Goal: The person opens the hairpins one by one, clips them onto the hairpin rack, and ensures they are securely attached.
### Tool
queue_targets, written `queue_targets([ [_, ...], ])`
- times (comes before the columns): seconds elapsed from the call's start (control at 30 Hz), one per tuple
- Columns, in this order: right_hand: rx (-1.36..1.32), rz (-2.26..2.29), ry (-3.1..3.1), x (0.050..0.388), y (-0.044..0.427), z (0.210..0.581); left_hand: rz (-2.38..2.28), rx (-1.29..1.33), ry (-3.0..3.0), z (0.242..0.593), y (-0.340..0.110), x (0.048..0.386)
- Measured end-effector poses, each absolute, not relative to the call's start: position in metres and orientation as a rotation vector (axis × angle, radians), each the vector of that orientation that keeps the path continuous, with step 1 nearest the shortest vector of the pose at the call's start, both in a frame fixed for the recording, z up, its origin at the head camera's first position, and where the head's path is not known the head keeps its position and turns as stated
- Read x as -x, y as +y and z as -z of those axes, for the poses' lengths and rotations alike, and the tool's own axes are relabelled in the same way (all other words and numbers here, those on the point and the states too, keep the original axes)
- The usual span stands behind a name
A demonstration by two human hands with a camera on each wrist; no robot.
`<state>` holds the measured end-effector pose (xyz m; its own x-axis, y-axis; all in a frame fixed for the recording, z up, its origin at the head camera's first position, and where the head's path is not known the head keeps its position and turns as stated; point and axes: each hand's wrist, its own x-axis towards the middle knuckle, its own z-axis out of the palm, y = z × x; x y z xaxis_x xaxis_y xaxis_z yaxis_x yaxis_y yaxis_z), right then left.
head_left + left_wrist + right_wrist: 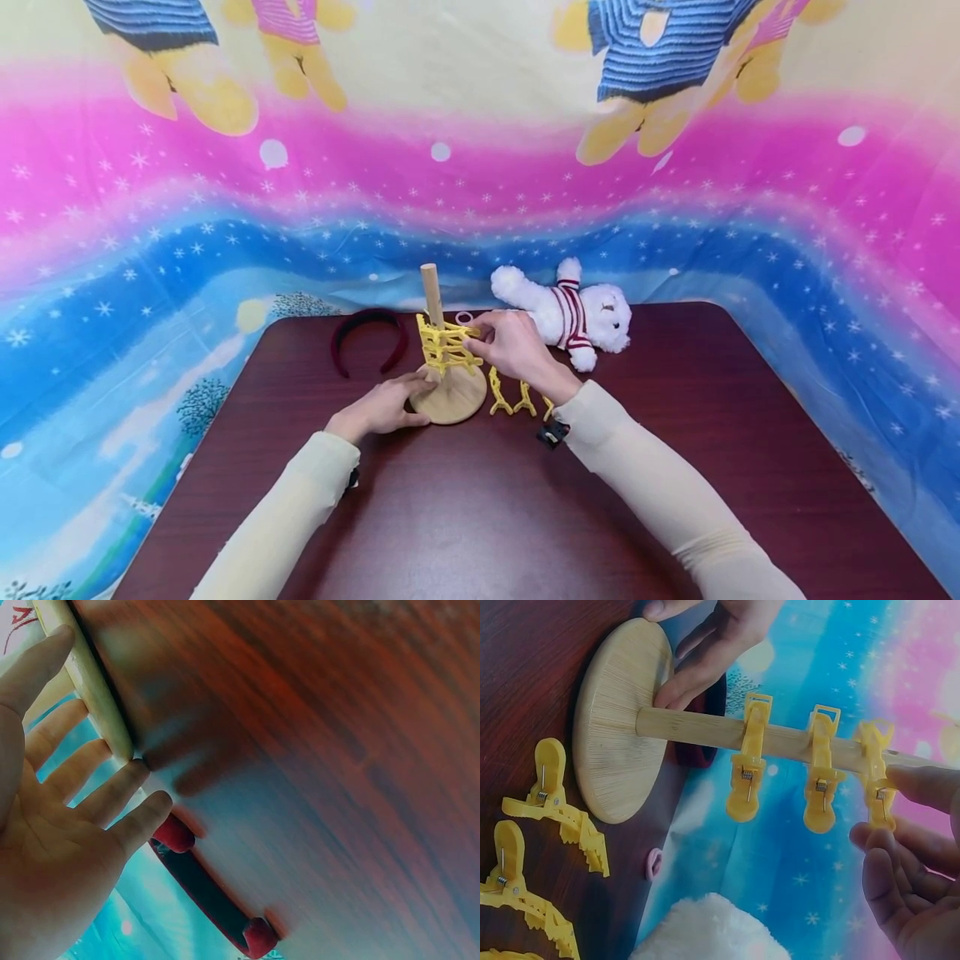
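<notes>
A wooden stand with a round base and an upright post is on the table. Three yellow spring clips clamp the post; in the right wrist view these are a low clip, a middle clip and an upper clip. My right hand pinches the upper clip's handle between thumb and fingers. At the base's left edge, my left hand touches the rim with its fingers spread and fairly straight. Beside the base, to the right, are several loose yellow clips, partly covered by the right wrist.
A dark red headband lies to the left behind the left hand. The white teddy bear in a striped shirt lies at the back right. A small pale pink ring sits behind the stand. Patterned cloth hangs around the table.
</notes>
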<state>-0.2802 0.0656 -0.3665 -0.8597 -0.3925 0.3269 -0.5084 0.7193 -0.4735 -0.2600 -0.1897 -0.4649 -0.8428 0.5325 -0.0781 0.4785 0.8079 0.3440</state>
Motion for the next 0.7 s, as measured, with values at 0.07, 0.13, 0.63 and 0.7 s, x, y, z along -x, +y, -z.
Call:
queue_targets([
  [0.07, -0.719, -0.841, -2.719, 0.2806, 0.0656, 0.367, -0.468, -0.799, 2.824, 0.4645, -0.1895, 0.2598],
  [0.13, -0.718, -0.848, -2.719, 0.2811, 0.0656, 0.3675, -0.471, -0.798, 2.823, 0.4644, -0.1893, 0.2597],
  [0.63, -0.688, -0.92, -2.773, 0.2804, 0.0687, 0.3673, -0.478, -0.795, 2.825, 0.4668, -0.1906, 0.2609],
  [0.7, -0.686, -0.939, -2.778, 0.2806, 0.0699, 0.3675, -0.479, -0.797, 2.825, 0.4667, -0.191, 0.2608],
])
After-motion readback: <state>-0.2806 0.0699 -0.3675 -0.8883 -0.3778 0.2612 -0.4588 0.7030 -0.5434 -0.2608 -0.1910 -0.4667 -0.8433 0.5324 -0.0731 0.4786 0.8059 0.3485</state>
